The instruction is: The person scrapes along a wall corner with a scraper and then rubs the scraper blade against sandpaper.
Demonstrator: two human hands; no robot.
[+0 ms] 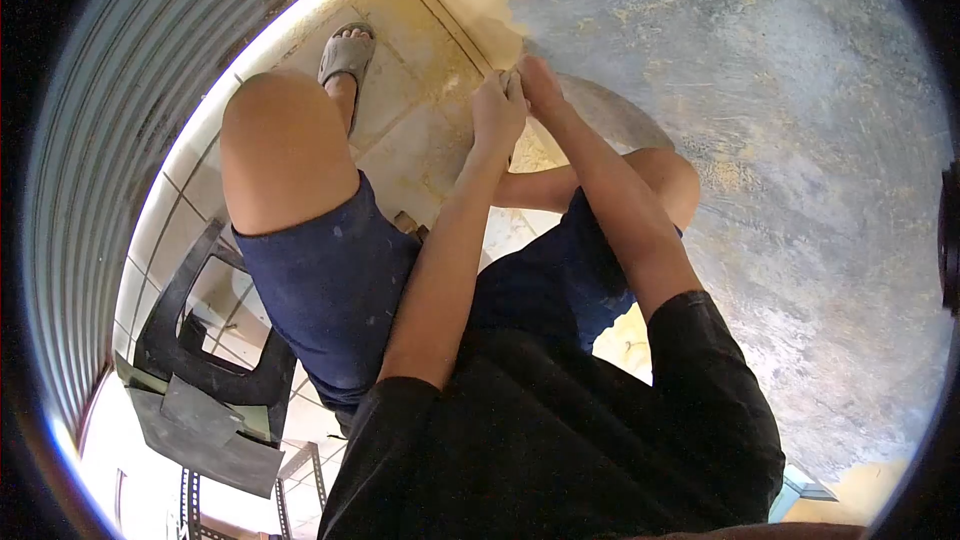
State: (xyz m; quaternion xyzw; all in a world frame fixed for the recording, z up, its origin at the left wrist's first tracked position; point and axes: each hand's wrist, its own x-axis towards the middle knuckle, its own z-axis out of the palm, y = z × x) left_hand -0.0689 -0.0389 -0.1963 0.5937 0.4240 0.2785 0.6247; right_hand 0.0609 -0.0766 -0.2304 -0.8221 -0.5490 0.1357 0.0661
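My left hand (496,112) and my right hand (541,86) meet in front of me, low beside the wall. Both are closed, with the fingers bent in and pressed together. A small greyish edge shows between them, but what they hold is too small and too covered to name. Right beside my right hand rises the wall (720,90), patchy grey-blue with yellowish streaks and a darker curved area near its foot. Beneath the hands lies the tiled floor (410,140), smeared with yellowish dust.
A black plastic stool (165,325) stands at the left, with grey sheets (205,430) lying on it. Ribbed metal shutter (130,110) runs along the left side. My sandalled foot (347,55) rests on the tiles. A perforated metal frame (188,505) shows at the bottom left.
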